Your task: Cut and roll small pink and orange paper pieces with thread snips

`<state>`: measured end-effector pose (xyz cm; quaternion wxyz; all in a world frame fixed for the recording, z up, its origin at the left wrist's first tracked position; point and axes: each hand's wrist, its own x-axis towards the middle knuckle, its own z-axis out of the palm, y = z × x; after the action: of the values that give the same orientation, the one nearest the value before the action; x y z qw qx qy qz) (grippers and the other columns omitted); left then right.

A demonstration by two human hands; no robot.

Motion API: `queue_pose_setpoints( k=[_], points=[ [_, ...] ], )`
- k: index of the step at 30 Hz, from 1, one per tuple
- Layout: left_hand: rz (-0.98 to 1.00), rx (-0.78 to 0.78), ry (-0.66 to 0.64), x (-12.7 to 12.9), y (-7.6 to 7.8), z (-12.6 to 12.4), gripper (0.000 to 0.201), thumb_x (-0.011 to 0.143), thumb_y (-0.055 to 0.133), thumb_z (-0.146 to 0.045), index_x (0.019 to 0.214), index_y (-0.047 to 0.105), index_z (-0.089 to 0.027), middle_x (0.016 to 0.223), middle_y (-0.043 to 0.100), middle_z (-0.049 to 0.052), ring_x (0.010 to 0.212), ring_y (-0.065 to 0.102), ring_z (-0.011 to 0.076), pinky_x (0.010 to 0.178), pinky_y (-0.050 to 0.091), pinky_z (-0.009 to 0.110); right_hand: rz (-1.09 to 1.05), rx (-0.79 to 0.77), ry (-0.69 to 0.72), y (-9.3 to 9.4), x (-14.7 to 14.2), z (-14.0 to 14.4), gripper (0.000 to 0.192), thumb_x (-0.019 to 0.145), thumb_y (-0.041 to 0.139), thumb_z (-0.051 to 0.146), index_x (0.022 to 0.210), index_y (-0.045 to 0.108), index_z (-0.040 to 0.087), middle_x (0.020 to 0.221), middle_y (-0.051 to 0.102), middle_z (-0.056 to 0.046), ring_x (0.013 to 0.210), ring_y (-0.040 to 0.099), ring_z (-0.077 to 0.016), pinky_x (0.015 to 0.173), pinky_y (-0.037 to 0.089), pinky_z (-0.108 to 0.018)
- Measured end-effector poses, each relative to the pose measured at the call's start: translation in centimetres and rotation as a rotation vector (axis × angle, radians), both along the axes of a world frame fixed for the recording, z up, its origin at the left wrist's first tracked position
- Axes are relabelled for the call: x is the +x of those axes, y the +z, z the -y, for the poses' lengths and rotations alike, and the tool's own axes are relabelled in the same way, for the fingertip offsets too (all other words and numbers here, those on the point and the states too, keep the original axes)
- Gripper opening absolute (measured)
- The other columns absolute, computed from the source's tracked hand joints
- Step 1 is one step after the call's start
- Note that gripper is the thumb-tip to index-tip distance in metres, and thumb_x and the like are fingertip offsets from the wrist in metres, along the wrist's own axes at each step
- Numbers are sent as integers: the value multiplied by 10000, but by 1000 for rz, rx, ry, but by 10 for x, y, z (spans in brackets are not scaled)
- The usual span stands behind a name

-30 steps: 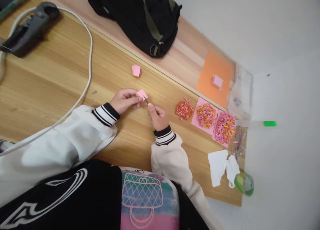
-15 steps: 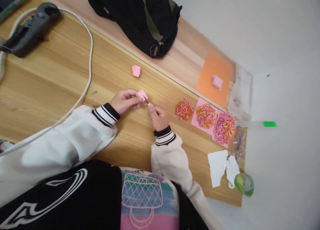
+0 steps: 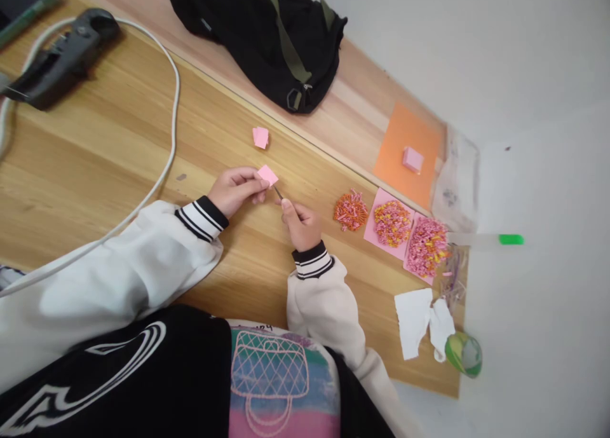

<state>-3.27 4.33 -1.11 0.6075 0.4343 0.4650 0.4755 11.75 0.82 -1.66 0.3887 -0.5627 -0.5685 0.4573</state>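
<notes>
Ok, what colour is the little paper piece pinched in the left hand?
Pink; the paper piece in the left hand shows clearly in the head view.

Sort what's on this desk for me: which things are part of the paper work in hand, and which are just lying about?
In use: left hand pinching small pink paper; right hand holding thin tool; spare pink paper; rolled paper piles; orange sheet.

Lying about: black backpack, white cable, black device, white scraps.

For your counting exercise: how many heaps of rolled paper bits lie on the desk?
3: an orange heap on bare wood, a pink-yellow heap and a pink heap on pink paper beside it.
</notes>
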Motion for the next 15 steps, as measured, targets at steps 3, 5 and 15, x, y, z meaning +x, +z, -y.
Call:
queue_pose_setpoints(
  k=[3,5,15],
  points=[
    [-52,34,-47,0,2,2,146,662,629,-224,563,574,-131,447,536,-27,398,464,56,427,358,186,11,-1,16,1,0,0,466,765,440,530,754,688,135,519,459,16,499,418,-88,493,356,-214],
    [-82,55,-75,0,3,3,147,664,635,-236,579,583,-128,450,539,-27,396,460,56,426,356,187,1,3,19,2,0,0,461,769,441,518,768,689,129,523,461,15,503,422,-90,496,357,-215],
    [-110,82,-116,-1,5,3,139,671,625,-235,592,589,-126,464,549,-21,408,457,62,431,347,194,-26,2,10,2,0,0,439,768,460,497,785,690,124,527,468,11,506,431,-94,491,354,-221]
  ],
)
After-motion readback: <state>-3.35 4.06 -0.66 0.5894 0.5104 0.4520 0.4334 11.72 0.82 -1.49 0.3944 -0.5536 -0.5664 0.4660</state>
